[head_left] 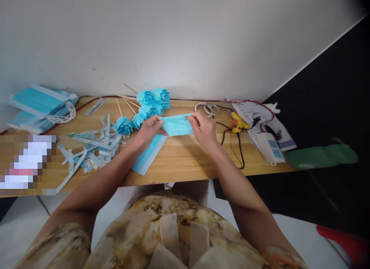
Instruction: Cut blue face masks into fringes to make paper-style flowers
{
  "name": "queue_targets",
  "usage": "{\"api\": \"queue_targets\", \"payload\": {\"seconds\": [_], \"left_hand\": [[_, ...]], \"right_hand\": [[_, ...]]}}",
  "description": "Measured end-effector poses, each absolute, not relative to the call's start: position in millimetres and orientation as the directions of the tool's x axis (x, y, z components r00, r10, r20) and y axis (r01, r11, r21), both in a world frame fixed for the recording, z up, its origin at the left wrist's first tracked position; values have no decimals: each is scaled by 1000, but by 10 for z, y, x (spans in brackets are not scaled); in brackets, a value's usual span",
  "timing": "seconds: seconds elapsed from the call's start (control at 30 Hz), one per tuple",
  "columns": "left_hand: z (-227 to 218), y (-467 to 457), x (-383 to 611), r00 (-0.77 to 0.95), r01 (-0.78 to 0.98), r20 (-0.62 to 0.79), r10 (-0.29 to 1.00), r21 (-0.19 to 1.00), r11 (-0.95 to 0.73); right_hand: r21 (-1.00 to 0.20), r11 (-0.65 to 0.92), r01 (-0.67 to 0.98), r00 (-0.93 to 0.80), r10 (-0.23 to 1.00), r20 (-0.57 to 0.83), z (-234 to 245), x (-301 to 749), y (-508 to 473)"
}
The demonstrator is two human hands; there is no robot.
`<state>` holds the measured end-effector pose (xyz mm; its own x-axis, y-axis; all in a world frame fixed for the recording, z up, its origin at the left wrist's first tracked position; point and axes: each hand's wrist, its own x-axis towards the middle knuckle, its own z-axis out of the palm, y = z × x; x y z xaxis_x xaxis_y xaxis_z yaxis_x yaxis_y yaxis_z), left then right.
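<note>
While the left hand and right hand pinch opposite ends of a light-blue pleated fabric mask piece, it stretches taut between them above the wooden table.

Single head-worn view, close above the long light-wood tabletop, looks forward and down, seemingly toward the plain white wall behind it.

My mask is plain light blue, the same as the flowers and strips. The table is pale wood with streaky grain. The glue gun is yellow, the power strip white with blue sockets, my dress mottled brown and cream.
</note>
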<state>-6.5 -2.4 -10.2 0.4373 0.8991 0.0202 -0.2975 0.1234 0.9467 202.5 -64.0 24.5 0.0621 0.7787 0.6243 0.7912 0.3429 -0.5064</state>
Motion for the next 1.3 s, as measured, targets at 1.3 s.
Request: {"api": "queue_targets", "payload": {"seconds": [1.3], "left_hand": [[-112, -39, -52, 360, -269, -5, 933, 957, 109]], "right_hand": [[-257, -468, 846, 528, 804, 273, 56, 3052, -485]]}}
